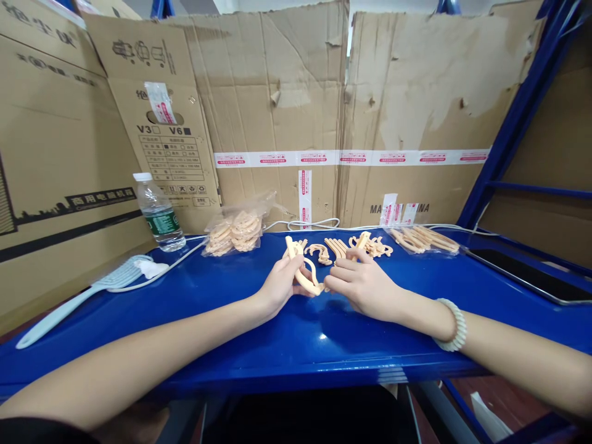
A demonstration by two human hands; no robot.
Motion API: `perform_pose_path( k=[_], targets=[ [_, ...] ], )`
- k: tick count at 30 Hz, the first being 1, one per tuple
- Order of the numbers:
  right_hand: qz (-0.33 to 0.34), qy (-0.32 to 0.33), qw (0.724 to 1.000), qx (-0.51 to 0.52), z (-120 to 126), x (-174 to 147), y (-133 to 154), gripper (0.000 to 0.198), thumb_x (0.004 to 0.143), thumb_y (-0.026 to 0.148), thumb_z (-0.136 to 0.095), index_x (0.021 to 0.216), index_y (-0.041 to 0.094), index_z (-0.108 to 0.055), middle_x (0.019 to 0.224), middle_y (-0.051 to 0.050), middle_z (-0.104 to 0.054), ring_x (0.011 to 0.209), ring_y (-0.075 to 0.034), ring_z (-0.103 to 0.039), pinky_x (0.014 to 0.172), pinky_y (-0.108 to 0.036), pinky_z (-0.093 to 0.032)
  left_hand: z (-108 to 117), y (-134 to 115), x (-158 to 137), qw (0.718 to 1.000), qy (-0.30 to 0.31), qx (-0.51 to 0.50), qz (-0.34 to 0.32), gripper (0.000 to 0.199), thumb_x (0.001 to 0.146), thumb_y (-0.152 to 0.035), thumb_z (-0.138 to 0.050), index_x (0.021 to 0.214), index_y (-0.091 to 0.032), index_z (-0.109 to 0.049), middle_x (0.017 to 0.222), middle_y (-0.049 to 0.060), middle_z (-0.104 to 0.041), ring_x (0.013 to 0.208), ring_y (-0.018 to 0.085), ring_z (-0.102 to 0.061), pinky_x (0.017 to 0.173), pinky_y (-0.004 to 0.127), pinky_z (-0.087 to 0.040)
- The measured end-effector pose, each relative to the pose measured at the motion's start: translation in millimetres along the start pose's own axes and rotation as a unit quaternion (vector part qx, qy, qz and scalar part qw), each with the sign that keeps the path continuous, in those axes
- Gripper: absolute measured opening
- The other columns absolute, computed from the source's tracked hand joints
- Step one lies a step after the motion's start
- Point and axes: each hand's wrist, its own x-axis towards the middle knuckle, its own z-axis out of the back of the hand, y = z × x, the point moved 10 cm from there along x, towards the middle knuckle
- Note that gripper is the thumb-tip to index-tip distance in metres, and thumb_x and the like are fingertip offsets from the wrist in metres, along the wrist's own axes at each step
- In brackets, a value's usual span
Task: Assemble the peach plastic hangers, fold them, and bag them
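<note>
My left hand (282, 280) is closed around a peach-coloured curved piece (305, 280), looped and bent, held above the blue table. My right hand (363, 283) is closed beside it, its fingers close to the piece's lower end. A peach-coloured flat-ended piece (363, 240) sticks up from behind the right fingers; how far it reaches into them is hidden. Just beyond the hands lie a curled peach piece (320, 251), a row of straight peach strips (337, 248) and a heap of small curved peach parts (377, 246).
On the blue table (222, 333), a bag of peach pieces (238, 231) and a bag of long strips (423, 239) lie at the back. A water bottle (160, 216) and a pale blue brush (87, 299) are left, a tablet-like dark slab (531, 276) right. Cardboard walls (277, 111) enclose the back.
</note>
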Motion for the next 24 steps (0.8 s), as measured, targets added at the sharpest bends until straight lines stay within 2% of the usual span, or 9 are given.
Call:
perform_pose_path(
  k=[2,3,5,7,11,13,16,19,24],
  targets=[
    [0.0,-0.02,1.0,0.024,6.6,-0.7,-9.2,0.023,0.09,0.008,-0.035,0.081,0.019,-0.053,0.072,-0.001,-0.061,0.072,-0.016,-0.051,0.084,-0.036,-0.029,0.6,4.0,-0.3,1.0,-0.007,0.0,0.02,0.025,0.093,-0.028,-0.045,0.073,-0.013,-0.05,0.053,0.001,-0.057,0.045,0.015,-0.061,0.04,0.021,-0.048],
    [-0.023,-0.032,0.998,0.051,10.2,-2.2,-21.6,0.02,0.091,0.011,-0.037,0.084,0.02,-0.053,0.073,-0.001,-0.062,0.071,-0.015,-0.052,0.084,-0.035,-0.03,-0.7,5.1,-0.4,1.0,-0.002,0.006,0.024,0.027,0.093,-0.028,-0.044,0.072,-0.013,-0.05,0.053,0.003,-0.058,0.045,0.015,-0.061,0.039,0.021,-0.047],
    [-0.099,-0.048,0.987,0.116,14.2,-9.2,-58.6,0.01,0.092,0.018,-0.044,0.094,0.02,-0.053,0.076,-0.001,-0.063,0.071,-0.015,-0.054,0.083,-0.034,-0.033,-5.4,6.3,-0.7,0.999,0.021,0.024,0.025,0.029,0.094,-0.028,-0.043,0.072,-0.012,-0.051,0.056,0.005,-0.061,0.048,0.016,-0.064,0.041,0.022,-0.048],
    [-0.156,-0.028,0.975,0.156,9.3,-19.4,-95.0,0.017,0.091,0.023,-0.048,0.107,0.02,-0.052,0.081,-0.002,-0.064,0.076,-0.017,-0.057,0.086,-0.036,-0.035,-9.3,8.4,-1.1,0.998,0.041,0.04,0.031,0.031,0.095,-0.028,-0.041,0.071,-0.011,-0.052,0.057,0.006,-0.062,0.049,0.017,-0.064,0.043,0.022,-0.05],
    [-0.148,0.019,0.981,0.121,-3.7,-33.4,-133.0,0.015,0.09,0.024,-0.048,0.094,0.022,-0.062,0.094,-0.007,-0.064,0.097,-0.023,-0.055,0.096,-0.045,-0.032,-8.8,9.0,-1.2,0.998,0.039,0.036,0.04,0.032,0.095,-0.027,-0.04,0.07,-0.011,-0.051,0.058,0.007,-0.063,0.05,0.016,-0.065,0.044,0.022,-0.05],
    [-0.138,0.044,0.98,0.139,-15.7,-36.8,-137.3,0.018,0.09,0.021,-0.046,0.092,0.022,-0.064,0.1,-0.008,-0.064,0.101,-0.024,-0.054,0.095,-0.044,-0.036,-8.2,8.3,-1.2,0.998,0.035,0.031,0.04,0.03,0.095,-0.026,-0.04,0.071,-0.012,-0.051,0.058,0.006,-0.063,0.05,0.016,-0.065,0.044,0.022,-0.05],
    [-0.133,0.087,0.967,0.198,-36.4,-38.9,-131.4,0.02,0.089,0.017,-0.045,0.089,0.019,-0.065,0.1,-0.011,-0.062,0.096,-0.022,-0.057,0.086,-0.038,-0.045,-9.4,9.1,-1.4,0.997,0.041,0.038,0.043,0.033,0.096,-0.027,-0.04,0.068,-0.012,-0.051,0.056,0.007,-0.063,0.047,0.015,-0.063,0.044,0.022,-0.049],
    [-0.139,0.133,0.952,0.238,-52.3,-41.1,-123.9,0.02,0.086,0.012,-0.046,0.087,0.017,-0.066,0.098,-0.01,-0.061,0.093,-0.02,-0.059,0.084,-0.034,-0.047,-10.7,9.9,-1.6,0.997,0.05,0.047,0.042,0.037,0.096,-0.029,-0.039,0.067,-0.011,-0.053,0.055,0.008,-0.062,0.047,0.015,-0.063,0.045,0.021,-0.049],
    [-0.173,0.179,0.939,0.237,-58.2,-44.9,-124.9,0.024,0.079,0.007,-0.05,0.093,0.017,-0.067,0.099,-0.009,-0.063,0.09,-0.019,-0.061,0.081,-0.032,-0.047,-12.3,9.0,-2.1,0.997,0.049,0.042,0.048,0.035,0.096,-0.026,-0.039,0.067,-0.011,-0.052,0.056,0.007,-0.063,0.047,0.015,-0.063,0.044,0.021,-0.049]
  ],
)
